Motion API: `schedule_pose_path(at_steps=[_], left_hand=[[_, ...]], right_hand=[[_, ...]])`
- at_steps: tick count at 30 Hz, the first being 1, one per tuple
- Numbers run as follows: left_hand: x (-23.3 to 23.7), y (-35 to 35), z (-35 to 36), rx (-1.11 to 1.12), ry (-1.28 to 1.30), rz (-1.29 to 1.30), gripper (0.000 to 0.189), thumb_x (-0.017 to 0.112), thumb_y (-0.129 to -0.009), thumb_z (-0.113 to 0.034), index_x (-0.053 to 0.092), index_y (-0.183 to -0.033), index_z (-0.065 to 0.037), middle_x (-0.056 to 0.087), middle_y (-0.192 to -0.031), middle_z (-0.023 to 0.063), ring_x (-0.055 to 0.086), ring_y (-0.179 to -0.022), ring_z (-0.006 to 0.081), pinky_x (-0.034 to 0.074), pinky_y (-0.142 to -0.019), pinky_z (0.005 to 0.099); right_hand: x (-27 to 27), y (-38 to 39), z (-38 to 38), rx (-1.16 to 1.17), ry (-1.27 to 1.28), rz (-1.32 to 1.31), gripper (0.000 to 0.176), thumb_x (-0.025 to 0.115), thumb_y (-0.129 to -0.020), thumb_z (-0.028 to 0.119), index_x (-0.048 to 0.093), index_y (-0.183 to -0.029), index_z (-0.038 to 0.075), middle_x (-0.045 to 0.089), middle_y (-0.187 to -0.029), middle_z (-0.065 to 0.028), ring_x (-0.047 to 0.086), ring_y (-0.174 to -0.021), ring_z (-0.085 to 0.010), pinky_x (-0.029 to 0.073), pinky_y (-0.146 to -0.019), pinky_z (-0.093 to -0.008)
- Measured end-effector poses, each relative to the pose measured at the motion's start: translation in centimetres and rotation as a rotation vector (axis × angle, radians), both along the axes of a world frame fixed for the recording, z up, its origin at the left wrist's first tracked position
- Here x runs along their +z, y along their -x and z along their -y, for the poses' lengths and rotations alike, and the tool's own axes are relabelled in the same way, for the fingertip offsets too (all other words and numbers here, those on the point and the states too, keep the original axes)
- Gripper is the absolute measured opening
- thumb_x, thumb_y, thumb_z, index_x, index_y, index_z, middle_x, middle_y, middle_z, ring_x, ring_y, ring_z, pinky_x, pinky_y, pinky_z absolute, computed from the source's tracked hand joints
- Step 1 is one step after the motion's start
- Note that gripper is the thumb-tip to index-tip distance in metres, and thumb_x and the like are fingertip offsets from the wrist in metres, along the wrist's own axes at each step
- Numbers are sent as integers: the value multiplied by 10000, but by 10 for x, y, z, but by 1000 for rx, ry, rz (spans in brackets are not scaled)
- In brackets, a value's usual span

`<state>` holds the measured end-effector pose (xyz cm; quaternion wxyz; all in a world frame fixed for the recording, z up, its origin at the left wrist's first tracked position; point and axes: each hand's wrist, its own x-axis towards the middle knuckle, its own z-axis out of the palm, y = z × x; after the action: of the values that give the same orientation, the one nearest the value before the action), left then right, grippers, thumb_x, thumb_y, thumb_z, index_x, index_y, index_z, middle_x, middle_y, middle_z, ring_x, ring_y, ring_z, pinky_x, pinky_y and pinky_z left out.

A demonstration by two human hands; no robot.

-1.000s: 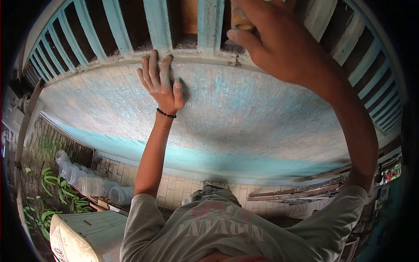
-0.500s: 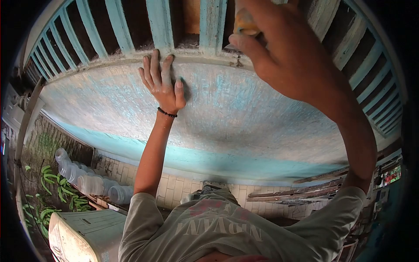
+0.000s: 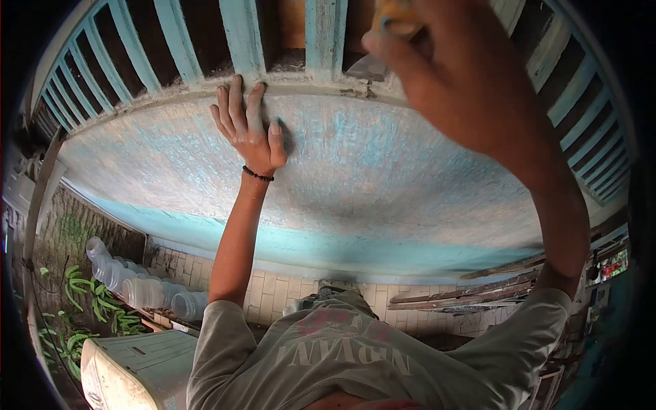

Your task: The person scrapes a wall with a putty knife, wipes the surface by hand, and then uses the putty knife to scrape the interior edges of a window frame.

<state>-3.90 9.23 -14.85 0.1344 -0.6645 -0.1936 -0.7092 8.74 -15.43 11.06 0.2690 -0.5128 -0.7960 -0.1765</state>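
Note:
My left hand (image 3: 249, 130) lies flat with fingers spread on a worn wall (image 3: 383, 178) of peeling blue paint, fingertips at the ledge (image 3: 171, 96) below a row of blue wooden slats (image 3: 239, 31). A black bead bracelet circles its wrist. My right hand (image 3: 471, 82) is raised close to the camera and closed around a scraper (image 3: 372, 67) with a yellow handle. The grey blade touches the ledge where a slat meets it. The hand hides most of the handle.
Below, several clear plastic bottles (image 3: 137, 288) lie beside green plants (image 3: 82, 301) at the left. A pale box (image 3: 137, 369) stands at the lower left. Wooden planks (image 3: 471, 297) lean over pale tiles (image 3: 273, 294) at the right.
My right hand has risen slightly with the scraper, and the blade now shows at the ledge. My left hand stays pressed to the wall.

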Motion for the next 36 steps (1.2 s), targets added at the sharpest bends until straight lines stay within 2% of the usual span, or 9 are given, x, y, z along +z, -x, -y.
schedule_pose_path(at_steps=[3,8,11,15,18,21,28,31,36], left_hand=[[-2,1,2,-8,13,3,651,341,-1027,-505,654,-1433,-102,488,-1612,202,293,-1570,422,105,-1279,598],[-2,1,2,-8,7,3,648,330,-1036,-505,674,-1412,-103,498,-1605,200,289,-1574,411,95,-1282,586],[-1,1,-1,-15,-7,9,644,330,-1039,-502,674,-1412,-105,501,-1604,197,290,-1575,407,96,-1282,586],[0,-1,-2,-10,-19,21,639,343,-1030,-500,658,-1434,-119,497,-1609,192,308,-1569,404,121,-1279,596],[-3,-1,-3,2,-20,21,638,347,-1025,-501,649,-1448,-131,498,-1609,187,317,-1566,401,136,-1277,600],[-2,-1,-1,-13,-18,20,633,335,-1037,-490,661,-1431,-117,495,-1611,191,303,-1570,405,108,-1279,595],[-2,-2,-2,-14,-16,24,646,318,-1053,-511,662,-1429,-114,496,-1612,184,301,-1569,408,100,-1279,597],[-4,-2,-3,-22,-18,32,653,313,-1059,-523,662,-1429,-114,497,-1613,181,300,-1570,407,100,-1280,598],[-2,-2,0,-24,-6,25,651,316,-1056,-516,659,-1432,-110,491,-1616,186,293,-1574,408,97,-1282,597]], right_hand=[[-10,2,-10,-16,-192,-22,210,609,-940,-61,418,-991,12,473,-598,-115,546,-451,-206,374,-454,-364],[-23,-31,-46,68,-114,55,205,613,-948,-37,417,-978,14,484,-608,-107,527,-462,-189,367,-463,-377],[-12,-16,-30,-113,116,-15,205,606,-945,-42,413,-959,25,484,-609,-104,542,-466,-196,377,-463,-369],[5,1,-6,29,42,-145,205,603,-942,-52,414,-954,28,480,-604,-119,568,-481,-202,394,-464,-358],[-8,-31,-41,75,-137,-54,205,602,-944,-54,415,-959,27,479,-605,-121,588,-503,-204,400,-467,-357],[-15,-44,-60,81,-138,67,212,602,-947,-54,410,-957,34,474,-608,-115,594,-521,-201,396,-469,-368],[-4,0,-17,-107,71,67,216,606,-948,-55,408,-969,29,442,-609,-97,522,-503,-192,371,-477,-400],[0,13,-6,-115,-110,167,222,619,-951,-47,412,-970,31,449,-621,-94,502,-503,-188,368,-483,-401],[-6,-27,-45,-33,-47,-60,231,628,-953,-44,409,-974,28,455,-632,-115,511,-510,-199,382,-497,-411]])
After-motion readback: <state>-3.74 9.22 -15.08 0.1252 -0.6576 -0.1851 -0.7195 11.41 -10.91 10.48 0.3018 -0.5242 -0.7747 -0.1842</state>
